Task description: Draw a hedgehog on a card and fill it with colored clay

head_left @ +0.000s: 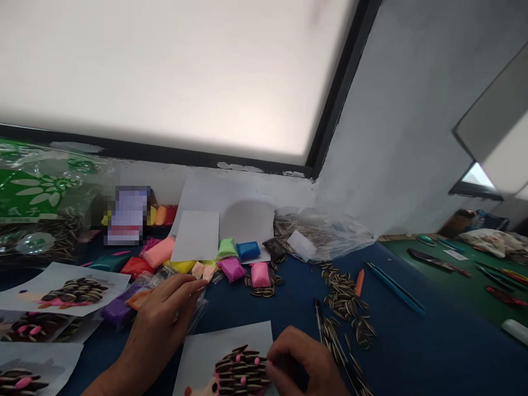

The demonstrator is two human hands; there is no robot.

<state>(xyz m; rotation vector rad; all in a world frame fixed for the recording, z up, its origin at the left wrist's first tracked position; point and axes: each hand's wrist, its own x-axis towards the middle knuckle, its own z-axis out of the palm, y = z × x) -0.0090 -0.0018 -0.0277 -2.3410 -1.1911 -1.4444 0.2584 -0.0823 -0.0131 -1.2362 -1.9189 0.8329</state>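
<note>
On a white card point(197, 358) lies a hedgehog picture, its back made of sunflower seeds point(231, 369) dotted with small pink clay balls point(243, 380). Thumb and fingertips of my right hand point(307, 360) are pinched at the right edge of the seeds; what they hold, if anything, is hidden. My left hand point(165, 313) is beyond the card's left corner, its fingers bent and pressed together close to a peach clay piece point(205, 270). Whether the left fingertips grip something I cannot make out. Beside that hand lie an orange clay pack point(138, 300) and a purple one point(119, 308).
Finished-looking hedgehog cards point(78, 291) lie at left. Colourful clay packs point(231, 269) and white cards point(196, 236) stand behind. Loose seeds point(342, 291), a pen point(318, 316), an orange stick point(359, 282) and blue tweezers point(396, 286) lie at right. Seed bags point(325, 234) rest by the wall.
</note>
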